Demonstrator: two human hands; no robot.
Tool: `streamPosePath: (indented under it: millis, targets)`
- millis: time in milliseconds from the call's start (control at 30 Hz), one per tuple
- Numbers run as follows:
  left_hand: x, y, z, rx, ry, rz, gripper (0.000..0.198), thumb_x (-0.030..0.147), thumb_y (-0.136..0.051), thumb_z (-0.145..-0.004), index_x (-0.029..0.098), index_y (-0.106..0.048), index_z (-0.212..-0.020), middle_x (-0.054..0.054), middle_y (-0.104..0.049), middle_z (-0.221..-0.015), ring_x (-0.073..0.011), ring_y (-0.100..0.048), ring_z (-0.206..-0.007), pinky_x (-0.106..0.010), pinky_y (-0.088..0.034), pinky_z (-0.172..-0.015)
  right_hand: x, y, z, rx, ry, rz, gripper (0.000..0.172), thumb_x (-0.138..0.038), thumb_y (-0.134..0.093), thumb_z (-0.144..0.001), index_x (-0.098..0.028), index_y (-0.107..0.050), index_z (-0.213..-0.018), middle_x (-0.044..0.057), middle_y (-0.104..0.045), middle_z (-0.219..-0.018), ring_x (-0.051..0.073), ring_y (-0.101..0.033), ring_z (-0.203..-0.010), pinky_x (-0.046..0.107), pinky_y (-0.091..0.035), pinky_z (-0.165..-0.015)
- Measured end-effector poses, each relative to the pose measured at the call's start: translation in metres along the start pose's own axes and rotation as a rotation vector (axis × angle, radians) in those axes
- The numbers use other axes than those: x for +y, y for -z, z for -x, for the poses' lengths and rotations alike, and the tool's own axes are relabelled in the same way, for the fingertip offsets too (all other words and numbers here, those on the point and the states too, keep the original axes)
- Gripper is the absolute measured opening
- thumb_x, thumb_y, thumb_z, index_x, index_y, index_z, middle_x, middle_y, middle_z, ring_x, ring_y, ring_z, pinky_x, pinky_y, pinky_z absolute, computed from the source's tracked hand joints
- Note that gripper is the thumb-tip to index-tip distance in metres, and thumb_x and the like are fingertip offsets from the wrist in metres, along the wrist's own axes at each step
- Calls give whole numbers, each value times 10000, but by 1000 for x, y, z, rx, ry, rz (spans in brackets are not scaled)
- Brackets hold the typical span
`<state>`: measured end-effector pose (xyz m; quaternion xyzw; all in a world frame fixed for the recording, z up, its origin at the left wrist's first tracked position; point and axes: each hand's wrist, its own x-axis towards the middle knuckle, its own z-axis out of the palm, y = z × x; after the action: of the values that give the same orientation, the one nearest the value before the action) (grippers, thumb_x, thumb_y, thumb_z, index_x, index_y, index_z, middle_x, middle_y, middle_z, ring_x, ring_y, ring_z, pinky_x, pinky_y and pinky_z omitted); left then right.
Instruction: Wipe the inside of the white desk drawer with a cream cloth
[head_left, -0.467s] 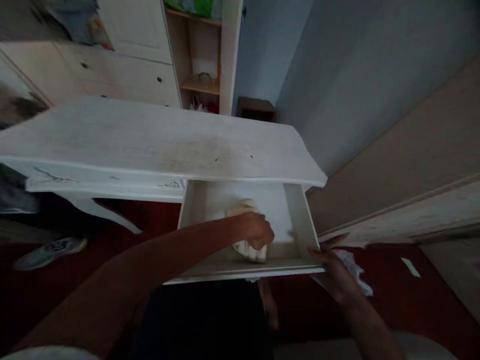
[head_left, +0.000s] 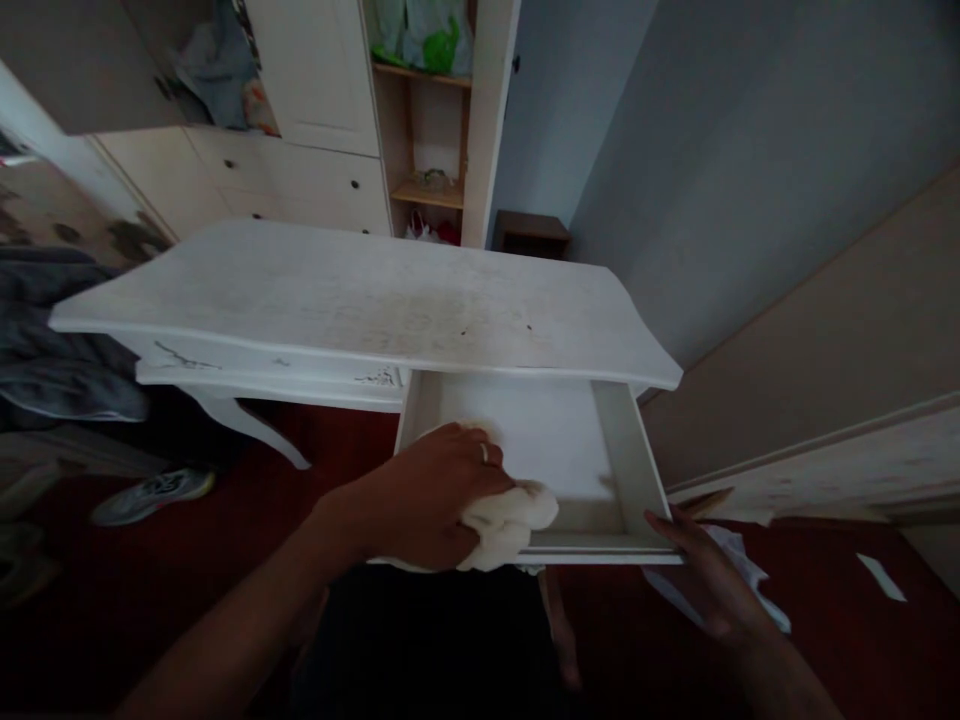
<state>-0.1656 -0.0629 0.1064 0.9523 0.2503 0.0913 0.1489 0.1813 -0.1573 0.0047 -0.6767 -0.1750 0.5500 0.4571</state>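
Closest to you, your right hand (head_left: pixel 705 580) reaches the near right corner of the open drawer (head_left: pixel 643 470), fingertips on its front edge. There's a crumpled white sheet (head_left: pixel 752 578) beneath that hand, and you can't tell whether it's gripped. Just left, your left hand (head_left: pixel 427 500) is clenched around a cream cloth (head_left: pixel 517 518), which bulges out to the right of your fist on the drawer's near rim. Farther on is the white table top (head_left: pixel 360 290).
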Motion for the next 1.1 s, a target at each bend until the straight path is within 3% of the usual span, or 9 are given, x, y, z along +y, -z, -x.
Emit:
streamPosePath:
  millis: [67,200,367,500,700,800,900,967,1100]
  targets:
    - [0,-1,28,190,120,-14,403,211,-624,-721,261,-711,-1111,-47,-725,-1013,-243,-635,-965,-396,-475,-926,2,3,0,-8,-3,9,513,-345,-892,-584,-198,-722,-1044,84,-803,-1003,300,-758,-872,350,-621,-715]
    - [-27,-21,58,628,591,-206,296,288,-586,-758,205,-725,-1006,-92,-695,-917,-291,-622,-912,-457,-490,-836,11,8,-3,23,0,-7,461,-351,-895,-591,-214,-726,-997,62,-804,-926,299,-760,-846,373,-631,-744]
    - [-55,-28,34,572,741,-349,518,309,-566,-812,189,-636,-1312,-132,-692,-1043,-343,-610,-1049,-511,-474,-904,22,11,-8,8,58,-38,511,-342,-905,-544,-209,-715,-1000,54,-794,-984,293,-744,-932,363,-634,-769]
    - [-67,-22,15,385,648,-222,612,268,-529,-845,141,-512,-1444,-174,-643,-1269,-314,-625,-1090,-463,-505,-930,24,11,-9,6,91,-33,434,-309,-895,-495,-217,-713,-878,34,-784,-914,274,-736,-881,345,-636,-726]
    - [-66,-37,59,330,392,113,403,193,-499,-832,199,-696,-1183,-87,-733,-1134,-249,-650,-1066,-417,-514,-969,24,14,-14,44,117,-11,359,-227,-847,-437,-225,-706,-768,-8,-752,-781,224,-694,-718,297,-608,-587]
    - [-47,-51,90,414,254,212,404,148,-487,-799,213,-699,-1136,-63,-745,-1071,-228,-655,-1017,-411,-521,-949,28,19,-19,43,120,4,364,-228,-834,-469,-231,-716,-813,-11,-756,-803,233,-697,-752,306,-610,-605]
    - [-35,-57,109,498,234,285,364,141,-487,-750,194,-710,-1033,-60,-745,-1001,-219,-659,-938,-402,-525,-912,32,24,-23,41,101,6,389,-236,-832,-488,-239,-723,-861,-7,-771,-854,268,-714,-850,347,-633,-689]
    - [-41,-58,114,614,342,386,311,153,-471,-738,183,-708,-937,-47,-734,-916,-199,-658,-844,-350,-538,-808,32,25,-24,49,84,-4,383,-250,-850,-475,-235,-718,-834,-1,-776,-862,286,-719,-886,369,-640,-731]
    - [-78,-63,109,1008,792,516,268,197,-445,-762,169,-692,-861,-22,-703,-782,-183,-628,-712,-293,-504,-661,32,20,-21,82,66,-3,371,-297,-857,-492,-232,-707,-825,30,-786,-898,333,-722,-956,445,-649,-787]
